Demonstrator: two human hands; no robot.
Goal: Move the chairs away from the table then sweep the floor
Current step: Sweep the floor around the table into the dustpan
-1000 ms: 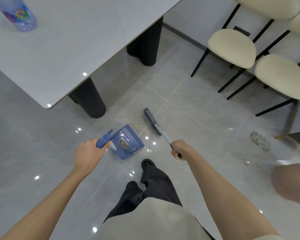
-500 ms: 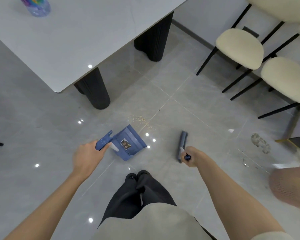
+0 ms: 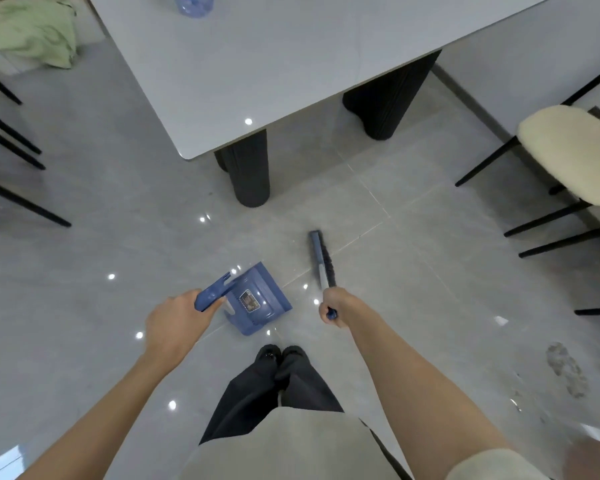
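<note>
My left hand [image 3: 175, 318] grips the handle of a blue dustpan [image 3: 257, 299] held low over the grey tiled floor, just ahead of my feet. To its right, my right hand [image 3: 336, 306] holds the handle of a small blue brush [image 3: 321, 259] whose head points away from me, apart from the pan. A cream-seated chair with black legs [image 3: 568, 147] stands at the right, away from the white table [image 3: 291, 64]. Black chair legs [image 3: 11, 140] show at the left edge.
The table's dark fluted legs [image 3: 250, 171] stand just ahead of the dustpan. A plastic bottle [image 3: 193, 3] sits on the tabletop. A green cloth [image 3: 28, 32] lies at the top left. A dirty smudge [image 3: 565, 368] marks the floor at the lower right.
The view has shifted to the left, so the table now sits centred ahead. The brush swung away from the dustpan and now points forward. The scattered crumbs in front of the pan are no longer visible.
</note>
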